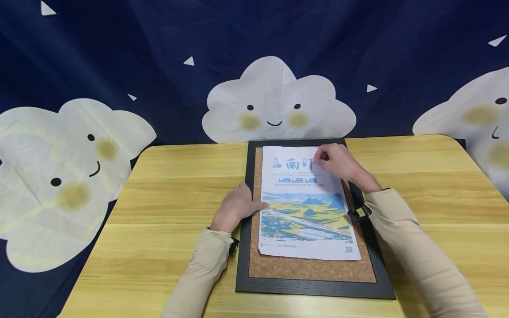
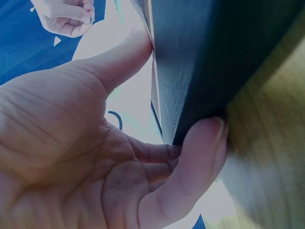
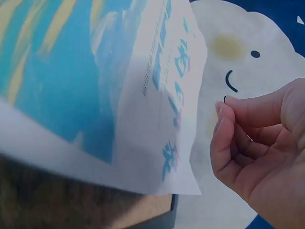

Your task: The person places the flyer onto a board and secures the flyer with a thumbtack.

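A framed cork board (image 1: 312, 269) lies flat on the table with a printed paper poster (image 1: 298, 185) over most of its cork. My left hand (image 1: 237, 204) grips the board's left side: the thumb lies on the poster's left edge, and the fingers curl around the black frame (image 2: 178, 62). Above the upper right part of the poster is my right hand (image 1: 338, 161), its thumb and index finger pinched together. Between those fingertips shows a tiny dark thin piece (image 3: 225, 99), too small to name. In the right wrist view, the poster's near edge stands off the cork.
The board lies on a light wooden table (image 1: 171, 212), its far edge near the table's back edge. Behind hangs a dark blue cloth (image 1: 171, 26) printed with white clouds. A black band (image 1: 359, 213) sits on the right wrist.
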A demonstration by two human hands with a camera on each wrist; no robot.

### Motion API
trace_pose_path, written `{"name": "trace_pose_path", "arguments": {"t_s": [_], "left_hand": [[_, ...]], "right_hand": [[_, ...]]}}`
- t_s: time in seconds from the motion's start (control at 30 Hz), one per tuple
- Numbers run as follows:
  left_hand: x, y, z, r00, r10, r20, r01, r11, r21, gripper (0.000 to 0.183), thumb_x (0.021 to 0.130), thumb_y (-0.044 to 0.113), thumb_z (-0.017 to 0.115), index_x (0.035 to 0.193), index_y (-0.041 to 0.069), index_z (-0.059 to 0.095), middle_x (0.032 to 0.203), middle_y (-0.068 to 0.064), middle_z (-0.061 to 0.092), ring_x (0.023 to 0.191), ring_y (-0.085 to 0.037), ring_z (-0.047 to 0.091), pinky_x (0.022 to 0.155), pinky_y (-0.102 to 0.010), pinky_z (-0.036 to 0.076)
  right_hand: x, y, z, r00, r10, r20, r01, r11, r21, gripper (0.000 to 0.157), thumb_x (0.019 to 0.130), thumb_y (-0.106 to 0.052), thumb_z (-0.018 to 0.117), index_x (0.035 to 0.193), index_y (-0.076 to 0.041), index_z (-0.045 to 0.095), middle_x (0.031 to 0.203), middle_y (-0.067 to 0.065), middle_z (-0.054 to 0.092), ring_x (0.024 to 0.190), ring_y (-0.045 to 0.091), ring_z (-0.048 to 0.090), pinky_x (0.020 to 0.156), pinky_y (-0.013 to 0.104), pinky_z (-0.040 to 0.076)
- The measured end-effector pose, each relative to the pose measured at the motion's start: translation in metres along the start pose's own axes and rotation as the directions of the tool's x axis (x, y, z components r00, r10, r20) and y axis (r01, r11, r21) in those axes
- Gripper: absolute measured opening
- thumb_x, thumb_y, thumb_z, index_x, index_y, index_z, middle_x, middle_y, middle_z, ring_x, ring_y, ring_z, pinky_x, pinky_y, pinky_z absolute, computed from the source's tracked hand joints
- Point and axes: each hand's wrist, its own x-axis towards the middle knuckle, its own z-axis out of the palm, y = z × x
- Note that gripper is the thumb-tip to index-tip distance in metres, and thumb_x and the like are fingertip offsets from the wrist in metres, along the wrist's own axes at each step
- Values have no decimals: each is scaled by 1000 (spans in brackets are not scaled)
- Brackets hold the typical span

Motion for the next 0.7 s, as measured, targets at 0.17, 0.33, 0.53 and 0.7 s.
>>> {"name": "trace_pose_path", "arguments": {"t_s": [0.17,0.33,0.53,0.7], "left_hand": [[0,0,0,1000,-4,-1,4,1000,2,96,94,47,76,155,-12,31,146,-32,50,118,-41,62,93,-46,53],[0,0,0,1000,-4,0,4,1000,-9,98,94,46,76,156,-13,29,150,-33,47,124,-42,59,97,-48,52],[-1,0,0,1000,4,-6,-5,1000,-20,96,93,45,77,154,-14,33,144,-33,51,113,-39,63,90,-46,53],[-2,-1,0,1000,4,-6,-4,1000,-26,95,93,44,78,154,-14,33,141,-33,54,107,-37,64,87,-45,54]], "right_hand": [[4,-1,6,999,45,-20,-43,997,60,9,98,1,63,97,5,71,85,14,66,76,27,56,67,35,42],[9,-3,10,985,170,-10,-164,966,198,11,101,-3,64,102,3,73,90,15,68,79,26,59,70,32,47],[16,-1,15,968,246,58,-252,925,285,13,102,-4,64,106,4,73,95,17,70,82,25,64,78,34,55],[25,4,20,951,294,91,-308,897,316,13,102,-4,64,106,5,72,97,15,71,81,21,66,74,27,55]]}}
